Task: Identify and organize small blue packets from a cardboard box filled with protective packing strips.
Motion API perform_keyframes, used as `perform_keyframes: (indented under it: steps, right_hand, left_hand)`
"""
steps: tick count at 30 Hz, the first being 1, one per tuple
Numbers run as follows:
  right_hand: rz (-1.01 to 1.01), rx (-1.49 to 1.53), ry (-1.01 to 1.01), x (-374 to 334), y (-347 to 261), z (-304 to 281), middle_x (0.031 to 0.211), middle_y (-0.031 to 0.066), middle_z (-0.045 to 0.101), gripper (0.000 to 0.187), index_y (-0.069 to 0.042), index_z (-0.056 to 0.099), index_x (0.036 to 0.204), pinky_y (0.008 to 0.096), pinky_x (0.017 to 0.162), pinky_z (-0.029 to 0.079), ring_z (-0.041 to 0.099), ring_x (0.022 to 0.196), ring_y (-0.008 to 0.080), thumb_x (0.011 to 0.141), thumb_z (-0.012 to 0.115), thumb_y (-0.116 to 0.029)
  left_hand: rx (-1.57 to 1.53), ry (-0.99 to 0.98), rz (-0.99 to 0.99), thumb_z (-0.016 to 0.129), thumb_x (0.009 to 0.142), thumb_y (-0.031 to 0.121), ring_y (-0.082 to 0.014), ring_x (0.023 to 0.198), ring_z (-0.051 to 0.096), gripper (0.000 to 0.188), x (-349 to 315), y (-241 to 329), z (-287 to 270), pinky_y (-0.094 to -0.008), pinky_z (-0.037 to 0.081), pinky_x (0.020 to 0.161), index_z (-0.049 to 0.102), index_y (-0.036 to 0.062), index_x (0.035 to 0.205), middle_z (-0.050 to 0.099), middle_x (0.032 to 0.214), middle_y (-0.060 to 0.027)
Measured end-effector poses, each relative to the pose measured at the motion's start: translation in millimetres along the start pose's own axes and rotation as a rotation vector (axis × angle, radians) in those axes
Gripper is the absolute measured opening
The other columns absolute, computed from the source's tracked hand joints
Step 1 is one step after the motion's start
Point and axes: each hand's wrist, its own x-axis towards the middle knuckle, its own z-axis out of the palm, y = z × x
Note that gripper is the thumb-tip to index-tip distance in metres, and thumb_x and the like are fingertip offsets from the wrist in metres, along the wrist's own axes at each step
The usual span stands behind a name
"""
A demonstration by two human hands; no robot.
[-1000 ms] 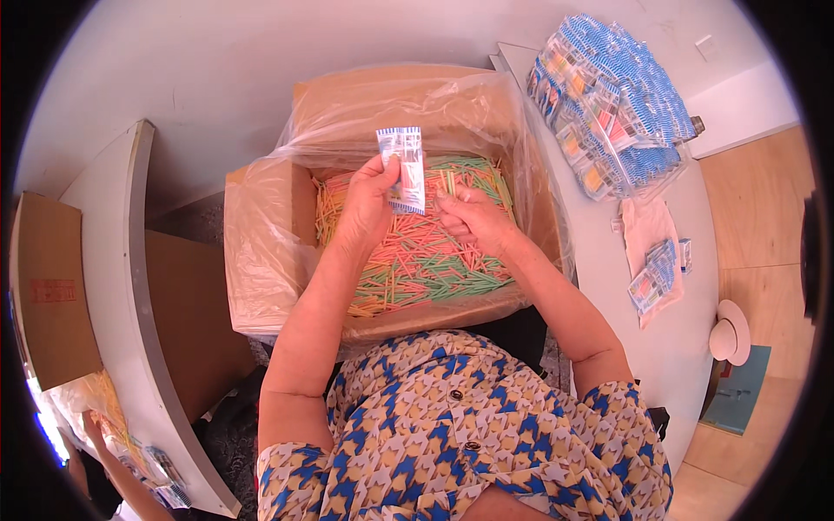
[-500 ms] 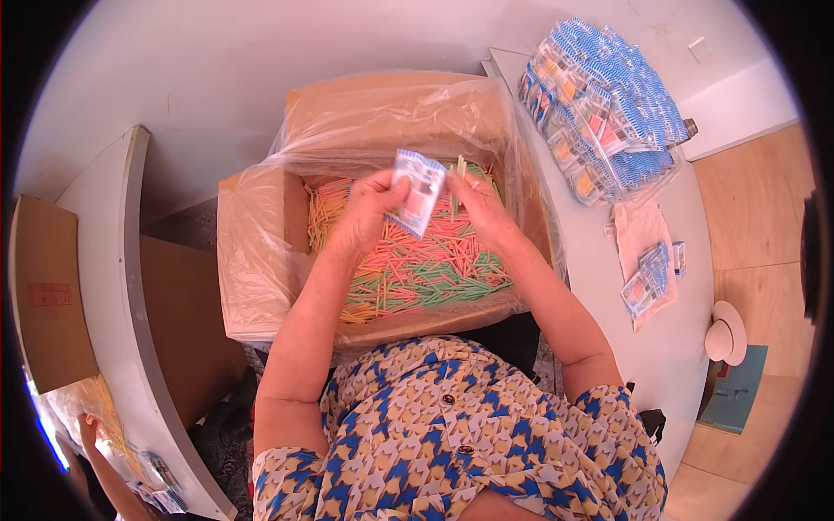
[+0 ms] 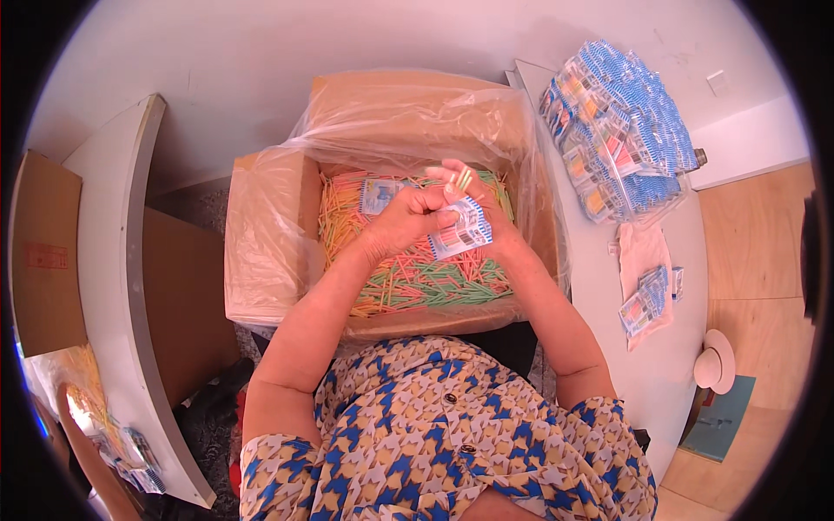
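A deep cardboard box (image 3: 261,239) lined with clear plastic stands before me, holding many short thin sticks (image 3: 408,273) in pink, green and yellow. Over it, my left hand (image 3: 407,221) pinches a small blue-and-white packet (image 3: 463,233), tilted, with pink showing through its window. Close against the packet's top, my right hand (image 3: 488,207) holds a few pale yellow-green sticks (image 3: 463,179) that point upward. Its fingers are curled and partly hidden by the packet and left thumb. Another blue-edged packet (image 3: 380,197) lies on the sticks near the back left.
On the white table (image 3: 599,295) at right, a clear bin (image 3: 621,148) is heaped with filled packets. Several packets (image 3: 645,304) lie on a pink cloth (image 3: 638,247). At left are another table (image 3: 117,217), a carton (image 3: 48,260) and a co-worker's arm (image 3: 87,443).
The packet in my left hand has moved right and down and tilted over. My right hand has come in beside it with the sticks. The whole view has shifted slightly.
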Motion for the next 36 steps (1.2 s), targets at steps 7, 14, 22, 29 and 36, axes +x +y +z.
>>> perform_keyframes:
  steps: [7, 14, 22, 29, 36]
  right_hand:
    - [-0.293, -0.726, 0.162, -0.1, -17.1, 0.2, 0.06, 0.0015, 0.057, 0.029, -0.004, 0.055, 0.082, 0.029, 0.051, 0.043, 0.052, 0.055, 0.0114, 0.081, 0.071, -0.028]
    - [-0.2, -0.516, 0.205, -1.1, -10.7, -5.8, 0.057, 0.0089, 0.052, 0.034, -0.001, 0.052, 0.069, 0.0309, 0.049, 0.041, 0.049, 0.051, 0.0138, 0.079, 0.072, -0.028]
    - [-0.2, -0.677, 0.418, -7.7, -46.2, -37.8, 0.062, -0.0028, 0.054, 0.024, -0.006, 0.056, 0.067, 0.0231, 0.045, 0.036, 0.048, 0.053, 0.0048, 0.085, 0.067, -0.016]
    - [0.061, -0.17, 0.177, -21.7, -80.8, -30.9, 0.058, -0.0023, 0.052, 0.024, -0.008, 0.055, 0.069, 0.0208, 0.042, 0.029, 0.041, 0.048, 0.0035, 0.083, 0.068, -0.021]
    - [-0.092, -0.431, 0.223, -22.8, -86.1, -38.1, 0.061, -0.0021, 0.052, 0.023, -0.006, 0.054, 0.069, 0.0206, 0.042, 0.031, 0.045, 0.052, 0.0029, 0.086, 0.066, -0.015]
  left_hand:
    - [0.242, -0.07, 0.07, 0.061, 0.089, 0.006, -0.006, 0.076, 0.056, 0.011, 3.9, -13.5, -2.1, -0.0252, 0.048, 0.072, 0.067, -0.0031, 0.091, 0.066, 0.081, -0.0011]
    - [0.182, -0.05, 0.068, 0.062, 0.089, 0.006, -0.0056, 0.078, 0.055, 0.011, 1.3, -6.0, 4.3, -0.0245, 0.047, 0.071, 0.068, -0.0021, 0.092, 0.065, 0.082, 0.0002]
    - [0.039, -0.02, 0.113, 0.063, 0.087, 0.006, -0.0107, 0.085, 0.059, 0.01, 4.3, -10.4, 0.9, -0.0257, 0.05, 0.076, 0.069, -0.0022, 0.089, 0.064, 0.096, -0.0034]
    - [-0.111, 0.127, 0.075, 0.065, 0.083, -0.003, -0.0142, 0.096, 0.06, 0.013, 1.8, 6.5, 6.1, -0.0278, 0.052, 0.086, 0.071, 0.0002, 0.094, 0.063, 0.109, -0.0068]
    - [-0.102, 0.097, 0.077, 0.065, 0.082, -0.001, -0.0149, 0.098, 0.06, 0.014, 3.4, 4.4, 4.8, -0.0281, 0.052, 0.087, 0.071, 0.002, 0.094, 0.063, 0.111, -0.0058]
